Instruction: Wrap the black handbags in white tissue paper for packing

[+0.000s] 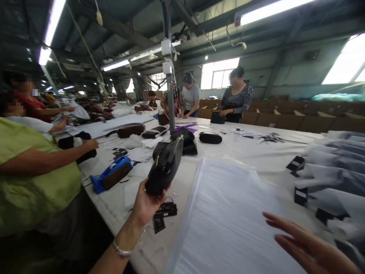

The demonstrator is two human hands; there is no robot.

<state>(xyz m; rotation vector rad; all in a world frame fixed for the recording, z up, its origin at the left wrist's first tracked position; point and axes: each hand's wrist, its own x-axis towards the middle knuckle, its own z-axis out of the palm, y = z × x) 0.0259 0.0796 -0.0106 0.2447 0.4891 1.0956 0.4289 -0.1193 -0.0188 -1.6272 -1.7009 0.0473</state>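
Observation:
My left hand (146,203) grips a small black handbag (165,167) from below and holds it tilted above the table (182,179). Gold-coloured zip and metal fittings show on the bag. At the lower right, my right hand (302,239) hovers with its fingers stretched out and nothing in them. Beneath it lies a stack of thin white plastic bags (225,213). Black hang tags (165,213) with gold print rest on the table beside my left wrist.
A blue tape dispenser (112,173) stands at the left. More black bags (210,137) lie farther back around a metal post (170,87). Wrapped items (333,171) with black tags line the right side. A co-worker in green (37,171) works at the left; others stand across the table.

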